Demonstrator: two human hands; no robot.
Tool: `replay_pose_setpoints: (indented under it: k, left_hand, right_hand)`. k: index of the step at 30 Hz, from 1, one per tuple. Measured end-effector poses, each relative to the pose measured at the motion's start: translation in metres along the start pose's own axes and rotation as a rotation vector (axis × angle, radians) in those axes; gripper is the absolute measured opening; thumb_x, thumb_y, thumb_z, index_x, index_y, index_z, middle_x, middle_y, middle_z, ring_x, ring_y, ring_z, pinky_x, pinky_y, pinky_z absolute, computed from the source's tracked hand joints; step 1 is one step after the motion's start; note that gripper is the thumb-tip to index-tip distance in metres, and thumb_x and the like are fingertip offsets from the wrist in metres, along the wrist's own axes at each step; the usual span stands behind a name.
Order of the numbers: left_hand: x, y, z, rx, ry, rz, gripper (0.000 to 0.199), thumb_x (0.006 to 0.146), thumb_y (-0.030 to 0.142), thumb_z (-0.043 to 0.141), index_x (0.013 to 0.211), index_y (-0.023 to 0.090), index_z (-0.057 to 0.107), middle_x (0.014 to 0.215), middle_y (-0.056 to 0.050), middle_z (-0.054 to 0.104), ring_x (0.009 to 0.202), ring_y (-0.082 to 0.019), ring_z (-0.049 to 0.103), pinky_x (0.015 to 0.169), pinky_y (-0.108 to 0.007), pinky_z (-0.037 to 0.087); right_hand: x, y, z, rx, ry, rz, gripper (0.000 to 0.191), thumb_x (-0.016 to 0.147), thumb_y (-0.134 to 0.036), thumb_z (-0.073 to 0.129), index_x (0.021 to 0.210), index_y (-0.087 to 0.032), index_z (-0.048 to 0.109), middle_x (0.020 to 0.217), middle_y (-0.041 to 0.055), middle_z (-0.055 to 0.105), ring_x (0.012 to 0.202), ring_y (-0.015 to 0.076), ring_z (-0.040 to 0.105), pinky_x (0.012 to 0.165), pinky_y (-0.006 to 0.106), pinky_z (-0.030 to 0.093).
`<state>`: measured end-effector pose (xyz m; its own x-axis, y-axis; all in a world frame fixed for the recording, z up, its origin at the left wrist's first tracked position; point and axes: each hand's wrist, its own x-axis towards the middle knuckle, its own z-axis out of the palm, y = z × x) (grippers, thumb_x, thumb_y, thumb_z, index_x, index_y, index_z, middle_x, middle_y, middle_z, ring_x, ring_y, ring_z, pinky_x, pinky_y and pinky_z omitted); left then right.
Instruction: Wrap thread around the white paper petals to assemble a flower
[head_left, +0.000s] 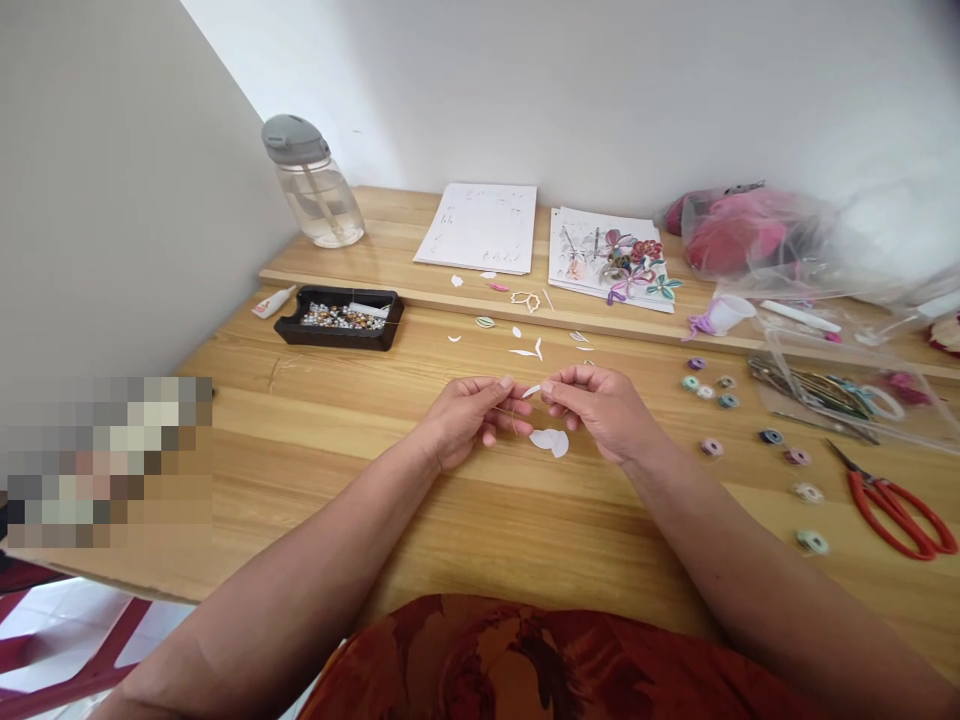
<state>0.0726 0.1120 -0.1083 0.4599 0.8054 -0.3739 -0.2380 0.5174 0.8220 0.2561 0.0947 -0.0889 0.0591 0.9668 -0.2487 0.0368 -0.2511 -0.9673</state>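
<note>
Between my hands is a small white petal-shaped cutout (pixel 532 391), pinched by the thumb and finger of my right hand (pixel 600 408). My left hand (pixel 474 415) is closed just left of it, thumb against the fingers, with a thin golden thread (pixel 516 414) running across them. Whether the left fingertips also touch the cutout cannot be made out. Below my hands, larger white cutouts (pixel 551 442) overlap on the wooden table (pixel 315 480). Farther back are several small loose pieces, among them a forked white piece (pixel 538 349) and a green-striped leaf shape (pixel 485 322).
A black tray of beads (pixel 337 338) and a bottle (pixel 319 205) stand left. Papers (pixel 480 225) and colourful wire flowers (pixel 634 265) lie on the raised ledge. At right are thread bobbins (pixel 771 437), red-handled scissors (pixel 896 510) and a clear box of tools (pixel 817 395).
</note>
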Motion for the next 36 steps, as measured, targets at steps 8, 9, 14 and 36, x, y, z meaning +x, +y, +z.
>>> replay_pose_setpoints:
  k: [8,9,14,36]
  left_hand:
    - [0.0011,-0.0025,-0.0022,-0.005,-0.002,0.035,0.023,0.093,0.027,0.059,0.091,0.008,0.072,0.088,-0.013,0.075,0.069,-0.016,0.074,0.037,-0.013,0.036]
    - [0.001,-0.0024,-0.0022,-0.008,-0.005,0.043,0.023,0.092,0.028,0.061,0.09,0.008,0.072,0.089,-0.013,0.075,0.07,-0.016,0.074,0.038,-0.013,0.038]
    - [-0.0009,-0.001,-0.0013,-0.005,-0.011,0.047,0.024,0.082,0.031,0.074,0.088,0.008,0.074,0.085,-0.012,0.075,0.072,-0.015,0.072,0.047,-0.015,0.046]
    - [-0.0047,0.0009,0.0047,0.21,0.071,0.086,0.027,0.066,0.031,0.083,0.078,0.01,0.073,0.073,-0.008,0.07,0.063,-0.013,0.065,0.042,-0.017,0.038]
  right_hand:
    - [0.0005,0.0004,-0.0022,-0.001,-0.023,0.013,0.024,0.063,-0.032,0.079,0.073,-0.014,0.067,0.065,0.0019,0.063,0.058,0.0105,0.056,0.044,0.02,0.036]
    - [0.0006,0.0006,-0.0021,-0.005,-0.027,0.008,0.024,0.063,-0.032,0.079,0.073,-0.014,0.067,0.065,0.002,0.063,0.058,0.0103,0.056,0.044,0.02,0.036]
    - [0.0011,0.0009,-0.002,-0.006,-0.019,-0.001,0.023,0.062,-0.032,0.079,0.073,-0.015,0.068,0.064,0.0021,0.063,0.059,0.0112,0.056,0.044,0.02,0.035]
    - [-0.0047,-0.0034,0.0016,-0.098,-0.081,0.024,0.025,0.065,-0.035,0.08,0.072,-0.016,0.066,0.059,-0.0001,0.06,0.052,0.0092,0.053,0.043,0.019,0.036]
